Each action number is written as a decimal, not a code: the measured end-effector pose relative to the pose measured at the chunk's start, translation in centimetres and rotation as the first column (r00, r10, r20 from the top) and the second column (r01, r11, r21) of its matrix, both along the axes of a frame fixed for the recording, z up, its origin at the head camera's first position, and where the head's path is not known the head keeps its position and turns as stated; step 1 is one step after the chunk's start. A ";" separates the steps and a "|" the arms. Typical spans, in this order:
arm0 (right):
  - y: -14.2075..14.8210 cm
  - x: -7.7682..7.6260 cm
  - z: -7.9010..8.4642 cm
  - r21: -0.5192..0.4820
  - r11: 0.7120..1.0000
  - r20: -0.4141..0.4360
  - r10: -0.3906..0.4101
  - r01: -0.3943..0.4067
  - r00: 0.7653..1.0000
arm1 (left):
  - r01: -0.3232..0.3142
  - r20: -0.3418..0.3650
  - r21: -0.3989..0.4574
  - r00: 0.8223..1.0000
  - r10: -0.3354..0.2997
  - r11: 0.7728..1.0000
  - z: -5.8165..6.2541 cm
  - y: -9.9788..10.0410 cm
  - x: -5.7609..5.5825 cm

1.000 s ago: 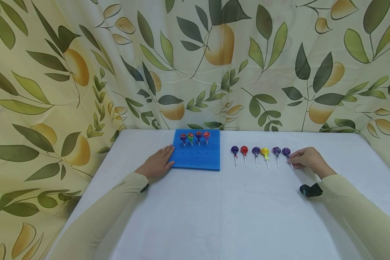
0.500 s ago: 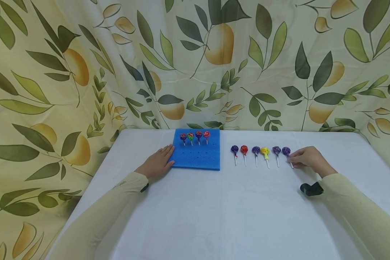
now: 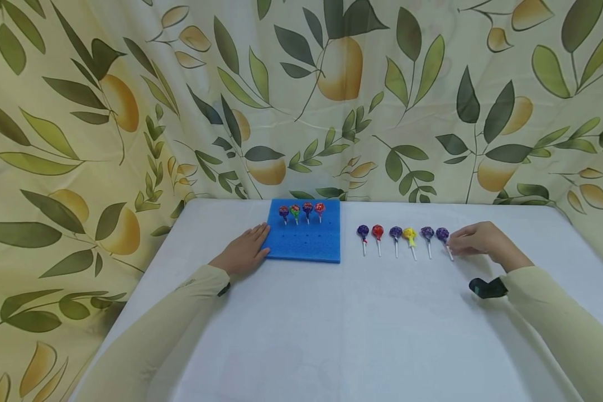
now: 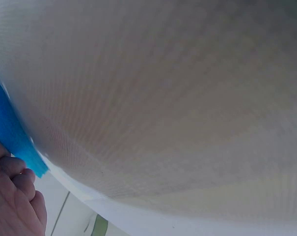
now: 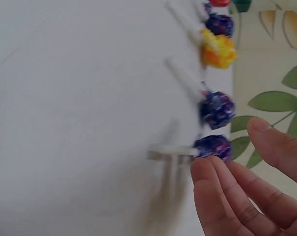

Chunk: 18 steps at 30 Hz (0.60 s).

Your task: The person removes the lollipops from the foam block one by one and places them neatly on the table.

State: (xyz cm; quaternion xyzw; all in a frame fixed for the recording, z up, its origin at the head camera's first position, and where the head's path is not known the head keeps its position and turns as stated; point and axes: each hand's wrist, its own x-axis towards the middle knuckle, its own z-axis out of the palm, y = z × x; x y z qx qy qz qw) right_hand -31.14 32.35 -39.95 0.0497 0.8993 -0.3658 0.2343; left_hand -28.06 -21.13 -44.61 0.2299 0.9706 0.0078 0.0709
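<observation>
My right hand [image 3: 477, 240] pinches a purple-wrapped lollipop [image 3: 442, 234] by its stick, at the right end of a row. Thumb and fingertips [image 5: 205, 164] meet just below the candy in the right wrist view, while another finger stands apart. Its white stick [image 5: 173, 150] points toward the near side. My left hand [image 3: 241, 251] lies flat with straight fingers at the left edge of a blue foam block [image 3: 301, 251]. Several lollipops [image 3: 307, 208] stand upright in the block's back row. Small holes show in front of them.
Left of the right hand, more lollipops lie in line on the white table [image 3: 341, 335]: purple [image 3: 427, 232], yellow [image 3: 409, 234], purple [image 3: 396, 233], red [image 3: 378, 231] and dark purple [image 3: 363, 231]. A leaf-patterned curtain [image 3: 301, 139] hangs behind the table.
My right hand and wrist have shifted slightly up and to the right, with the fingers still at the end lollipop. The left hand and the foam block have stayed put.
</observation>
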 end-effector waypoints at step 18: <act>-7.3 -0.1 3.8 -0.048 0.982 -0.267 0.164 -0.183 0.950 | -0.014 0.007 -0.003 1.000 0.014 1.000 -0.3 0.0 0.0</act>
